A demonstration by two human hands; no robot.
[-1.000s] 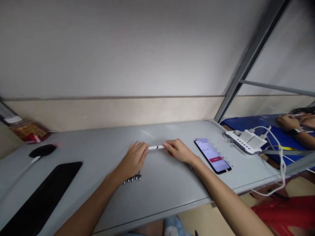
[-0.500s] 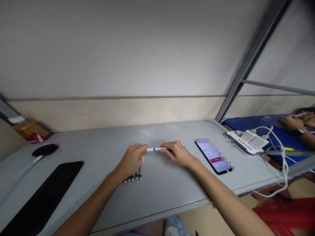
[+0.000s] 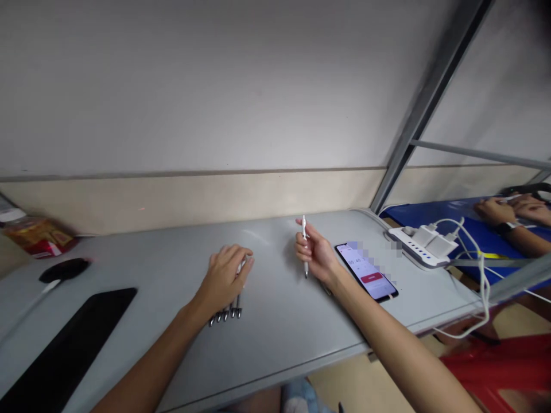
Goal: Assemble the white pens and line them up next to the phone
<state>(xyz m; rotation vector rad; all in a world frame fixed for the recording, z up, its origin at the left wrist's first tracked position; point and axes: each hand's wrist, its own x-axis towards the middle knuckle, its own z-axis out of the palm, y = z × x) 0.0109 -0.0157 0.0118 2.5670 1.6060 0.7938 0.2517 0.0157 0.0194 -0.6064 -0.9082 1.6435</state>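
Upright in my right hand [image 3: 316, 252] is a white pen [image 3: 306, 267] with a dark, shiny tip pointing down; my fingers are wrapped round it. My left hand [image 3: 226, 272] hovers over or rests on a row of several pens [image 3: 232, 310], its thumb and fingers apart. The silver-dark tips of these pens point towards the near table edge, and their upper parts are mostly hidden under my palm. Whether my left fingers touch them I cannot tell. Below my right wrist a small dark tip shows, mostly covered.
On the grey table [image 3: 275, 338], a lit phone [image 3: 365, 272] lies right of my right hand, beside a power strip [image 3: 419, 249] with white cables. Leftward are a black mat [image 3: 73, 344], a black round pad [image 3: 64, 269] and a bottle [image 3: 38, 235]. Another person's hands [image 3: 499, 211] work at a blue table.
My hands have come apart; both held the white pen level between them. My right hand now holds it upright, while my left has let go and sits over the row. The view has shifted slightly.
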